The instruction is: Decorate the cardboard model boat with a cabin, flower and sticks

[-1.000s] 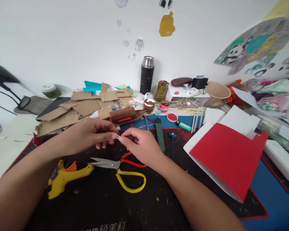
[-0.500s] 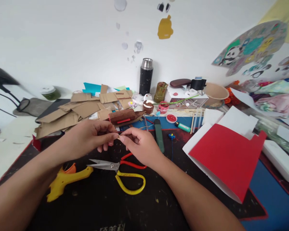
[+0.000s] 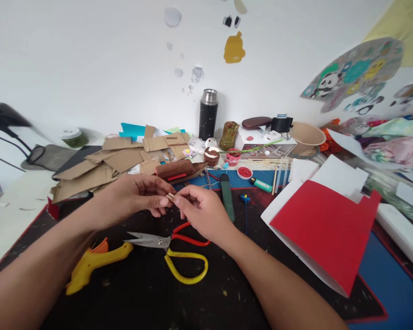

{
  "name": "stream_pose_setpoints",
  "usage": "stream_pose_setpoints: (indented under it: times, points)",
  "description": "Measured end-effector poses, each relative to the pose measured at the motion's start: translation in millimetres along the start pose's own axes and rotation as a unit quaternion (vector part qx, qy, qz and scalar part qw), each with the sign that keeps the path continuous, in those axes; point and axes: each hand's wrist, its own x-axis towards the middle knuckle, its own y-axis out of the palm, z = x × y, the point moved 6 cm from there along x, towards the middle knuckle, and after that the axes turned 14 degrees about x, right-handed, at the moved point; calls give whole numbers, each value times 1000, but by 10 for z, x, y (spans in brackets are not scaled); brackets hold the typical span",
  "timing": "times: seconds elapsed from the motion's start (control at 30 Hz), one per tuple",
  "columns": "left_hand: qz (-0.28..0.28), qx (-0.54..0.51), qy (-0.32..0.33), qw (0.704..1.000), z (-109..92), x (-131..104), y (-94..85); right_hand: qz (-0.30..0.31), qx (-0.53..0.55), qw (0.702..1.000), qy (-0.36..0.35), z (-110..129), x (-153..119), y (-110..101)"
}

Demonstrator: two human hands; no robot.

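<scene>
My left hand (image 3: pixel 141 195) and my right hand (image 3: pixel 201 206) meet above the dark mat. Both pinch a tiny light-brown piece (image 3: pixel 170 196) between their fingertips; it looks like short thin sticks, too small to tell exactly. Just below the hands lie scissors (image 3: pixel 160 242) with spread blades and red and yellow handles. Under my left forearm is a yellow glue gun (image 3: pixel 96 260) with an orange trigger. A brown roll with a red strip (image 3: pixel 174 169) rests behind my fingers.
Cardboard pieces (image 3: pixel 124 158) are heaped at the back left. A black thermos (image 3: pixel 208 117) stands by the wall. Right of my hands lie a green cutter (image 3: pixel 227 197), a lighter (image 3: pixel 262 184), a small blue item (image 3: pixel 245 198) and red corrugated card (image 3: pixel 321 229).
The small piece shows more clearly between my fingertips, and my left fingers have shifted slightly right. The whole view has tilted up a little.
</scene>
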Motion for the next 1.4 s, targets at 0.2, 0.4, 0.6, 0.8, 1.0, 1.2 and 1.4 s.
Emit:
stream_pose_setpoints:
  times: [0.2, 0.4, 0.6, 0.8, 1.0, 1.2, 1.4]
  points:
    - [-30, 17, -14, 999, 42, 19, 0, 0, 33, 999, 0, 15, -8, 3]
    - [-3, -5, 17, 1000, -8, 2, 41, -2, 26, 1000, -1, 22, -24, 9]
    - [-49, -23, 8, 999, 11, -8, 13, -7, 31, 1000, 3, -9, -12, -2]
    - [-70, -20, 3, 997, 23, 1, 14, 5, 39, 999, -4, -7, 4, -1]
    - [-86, 11, 10, 996, 22, -2, 31, 9, 20, 1000, 11, -8, 3, -13]
    - [-78, 18, 10, 997, 16, 2, 24, 11, 16, 1000, 11, 2, -5, -15]
    - [-43, 93, 0, 995, -4, -5, -3, -2, -11, 1000, 8, -4, -9, -14]
